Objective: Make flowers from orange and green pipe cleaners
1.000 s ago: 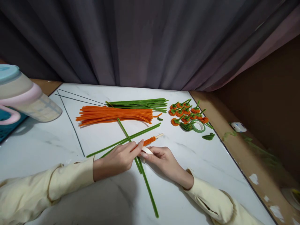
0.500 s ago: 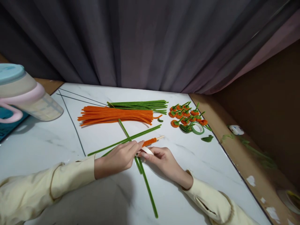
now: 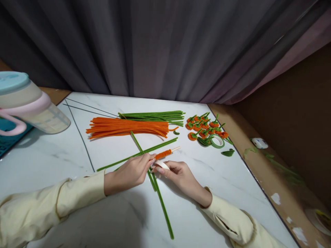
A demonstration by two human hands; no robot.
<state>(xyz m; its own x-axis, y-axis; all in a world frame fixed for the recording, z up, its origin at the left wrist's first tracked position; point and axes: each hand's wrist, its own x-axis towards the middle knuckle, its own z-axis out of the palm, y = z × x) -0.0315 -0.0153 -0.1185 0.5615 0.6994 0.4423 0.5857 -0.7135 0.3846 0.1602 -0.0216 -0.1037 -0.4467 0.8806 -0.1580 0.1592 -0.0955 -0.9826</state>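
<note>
My left hand (image 3: pixel 134 168) is closed on a pale wooden stick (image 3: pixel 176 148) wound with an orange pipe cleaner coil (image 3: pixel 163 154). The coil pokes out past my fingertips and tilts up to the right. My right hand (image 3: pixel 177 173) is closed close beside it on what look like white-handled scissors (image 3: pixel 162 165). A white curved handle shows above my fingers, and the tips are mostly hidden between both hands. Green pipe cleaners (image 3: pixel 163 210) lie crossed beneath and around my hands.
Behind my hands lie a bundle of orange pipe cleaners (image 3: pixel 126 127) and a green bundle (image 3: pixel 152 115). Several orange pipe cleaner pumpkins (image 3: pixel 192 136) and a roll of green tape (image 3: pixel 212 144) sit at the right. A cup with a pink handle (image 3: pixel 49 117) stands at the left.
The orange coil and its stick have shifted slightly left and up, and more of the coil shows past my left fingers. My right hand has hardly moved.
</note>
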